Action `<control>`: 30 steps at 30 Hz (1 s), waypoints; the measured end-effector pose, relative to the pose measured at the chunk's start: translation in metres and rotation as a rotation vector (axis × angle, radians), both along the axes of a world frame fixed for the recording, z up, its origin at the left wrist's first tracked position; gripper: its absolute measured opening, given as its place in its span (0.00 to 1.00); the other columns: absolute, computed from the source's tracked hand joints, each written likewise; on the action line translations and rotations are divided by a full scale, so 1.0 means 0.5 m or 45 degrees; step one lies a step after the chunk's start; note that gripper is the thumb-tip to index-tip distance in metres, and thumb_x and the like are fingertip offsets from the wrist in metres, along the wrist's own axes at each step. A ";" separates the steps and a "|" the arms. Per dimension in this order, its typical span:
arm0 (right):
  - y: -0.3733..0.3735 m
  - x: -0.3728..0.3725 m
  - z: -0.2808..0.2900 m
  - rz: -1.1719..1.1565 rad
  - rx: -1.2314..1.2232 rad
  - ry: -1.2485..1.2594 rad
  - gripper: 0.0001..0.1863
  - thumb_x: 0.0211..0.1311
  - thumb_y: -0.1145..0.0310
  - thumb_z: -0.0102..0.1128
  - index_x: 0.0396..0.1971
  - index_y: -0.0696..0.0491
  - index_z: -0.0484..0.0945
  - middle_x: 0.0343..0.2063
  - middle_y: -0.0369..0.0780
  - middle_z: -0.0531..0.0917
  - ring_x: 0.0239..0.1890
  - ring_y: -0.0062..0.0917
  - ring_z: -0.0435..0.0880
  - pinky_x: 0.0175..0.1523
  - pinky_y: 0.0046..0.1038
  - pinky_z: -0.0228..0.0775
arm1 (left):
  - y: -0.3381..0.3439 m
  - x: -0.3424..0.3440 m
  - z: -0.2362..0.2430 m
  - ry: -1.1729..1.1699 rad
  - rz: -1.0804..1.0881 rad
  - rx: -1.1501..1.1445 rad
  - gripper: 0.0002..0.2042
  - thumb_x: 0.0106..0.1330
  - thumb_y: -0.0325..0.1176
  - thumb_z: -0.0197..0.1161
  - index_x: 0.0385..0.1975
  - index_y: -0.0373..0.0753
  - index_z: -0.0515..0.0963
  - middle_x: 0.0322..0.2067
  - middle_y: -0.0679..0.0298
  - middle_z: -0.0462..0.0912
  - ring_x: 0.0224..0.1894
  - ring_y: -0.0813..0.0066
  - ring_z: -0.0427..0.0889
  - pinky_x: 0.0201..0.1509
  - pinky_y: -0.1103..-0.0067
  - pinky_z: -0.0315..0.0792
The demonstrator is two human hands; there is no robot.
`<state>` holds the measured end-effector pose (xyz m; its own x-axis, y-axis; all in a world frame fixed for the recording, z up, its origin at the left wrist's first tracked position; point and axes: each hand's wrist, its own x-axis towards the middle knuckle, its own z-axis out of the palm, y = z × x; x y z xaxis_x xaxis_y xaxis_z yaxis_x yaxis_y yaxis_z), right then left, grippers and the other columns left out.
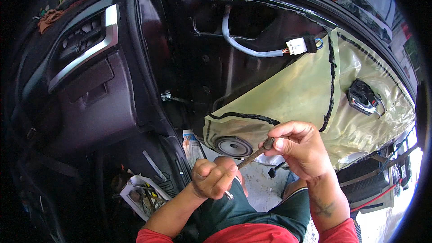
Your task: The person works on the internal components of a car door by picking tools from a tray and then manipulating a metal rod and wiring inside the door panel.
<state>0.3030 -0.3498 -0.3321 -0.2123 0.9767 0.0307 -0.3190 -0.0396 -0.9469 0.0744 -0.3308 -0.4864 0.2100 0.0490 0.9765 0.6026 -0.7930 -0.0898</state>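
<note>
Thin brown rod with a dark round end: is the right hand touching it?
Touching. The head view shows the right hand pinching the dark round end of the thin brown rod.

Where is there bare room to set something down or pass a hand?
Setting down: the floor between the legs, below the speaker. Passing through: dark door metal between grey cable and yellowish film. Crowded: the cluttered white tray.

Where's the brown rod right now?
In the head view, the brown rod is below and slightly right of centre, slanting up from the left hand to the right hand, near the round speaker.
</note>
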 end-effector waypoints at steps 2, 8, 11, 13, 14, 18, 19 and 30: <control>0.001 0.010 -0.002 -0.036 0.027 -0.147 0.12 0.64 0.78 0.75 0.45 0.65 0.86 0.38 0.46 0.90 0.39 0.28 0.91 0.48 0.28 0.86 | 0.000 0.003 -0.006 0.002 -0.019 -0.024 0.15 0.67 0.32 0.65 0.53 0.44 0.79 0.24 0.76 0.70 0.35 0.73 0.68 0.36 0.76 0.64; -0.009 0.019 0.025 -0.067 0.157 -0.474 0.11 0.59 0.83 0.76 0.41 0.67 0.87 0.37 0.46 0.89 0.37 0.26 0.90 0.45 0.27 0.85 | -0.011 -0.003 -0.013 -0.006 -0.141 -0.083 0.19 0.63 0.34 0.70 0.54 0.42 0.82 0.28 0.75 0.71 0.35 0.73 0.69 0.37 0.76 0.70; -0.006 0.049 0.013 -0.084 0.393 -0.558 0.13 0.56 0.84 0.76 0.41 0.67 0.88 0.36 0.47 0.87 0.35 0.29 0.90 0.43 0.27 0.86 | -0.005 0.022 -0.023 -0.088 -0.239 -0.095 0.20 0.61 0.30 0.67 0.55 0.41 0.83 0.28 0.73 0.71 0.33 0.72 0.72 0.35 0.73 0.73; -0.001 0.043 0.002 -0.121 0.427 -0.536 0.12 0.56 0.84 0.76 0.41 0.67 0.87 0.36 0.47 0.87 0.34 0.31 0.89 0.43 0.28 0.86 | 0.003 0.021 -0.020 -0.091 -0.309 -0.140 0.22 0.55 0.27 0.71 0.53 0.38 0.82 0.27 0.73 0.71 0.33 0.72 0.71 0.32 0.74 0.70; -0.001 0.037 -0.003 -0.137 0.439 -0.539 0.12 0.57 0.84 0.76 0.41 0.67 0.87 0.36 0.47 0.87 0.34 0.31 0.89 0.43 0.28 0.86 | 0.007 0.023 -0.029 -0.108 -0.349 -0.164 0.23 0.52 0.26 0.74 0.51 0.36 0.81 0.27 0.74 0.71 0.33 0.72 0.71 0.30 0.74 0.68; 0.012 -0.002 -0.027 -0.231 0.611 -0.678 0.10 0.63 0.80 0.74 0.43 0.66 0.87 0.39 0.49 0.86 0.34 0.31 0.88 0.44 0.30 0.84 | 0.004 0.027 -0.047 -0.308 -0.307 -0.240 0.23 0.59 0.30 0.70 0.56 0.31 0.79 0.28 0.66 0.78 0.30 0.70 0.76 0.33 0.72 0.74; 0.014 -0.017 -0.030 -0.247 0.661 -0.743 0.11 0.67 0.78 0.71 0.46 0.66 0.87 0.41 0.49 0.86 0.36 0.30 0.88 0.44 0.29 0.83 | 0.005 0.016 -0.047 -0.310 -0.293 -0.244 0.25 0.56 0.27 0.72 0.55 0.30 0.79 0.30 0.63 0.81 0.30 0.69 0.77 0.33 0.71 0.74; 0.077 -0.160 -0.074 -0.339 0.788 -0.683 0.15 0.72 0.77 0.67 0.56 0.63 0.83 0.49 0.54 0.88 0.45 0.32 0.90 0.52 0.31 0.84 | 0.035 -0.033 -0.071 -0.465 -0.173 -0.333 0.21 0.66 0.30 0.67 0.57 0.30 0.79 0.27 0.64 0.80 0.31 0.69 0.81 0.42 0.68 0.80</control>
<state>0.2232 -0.3114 -0.3690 -0.1163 0.8367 0.5353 0.2522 0.5461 -0.7988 0.0578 -0.3131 -0.5219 -0.1234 0.2989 0.9463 0.4466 -0.8348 0.3219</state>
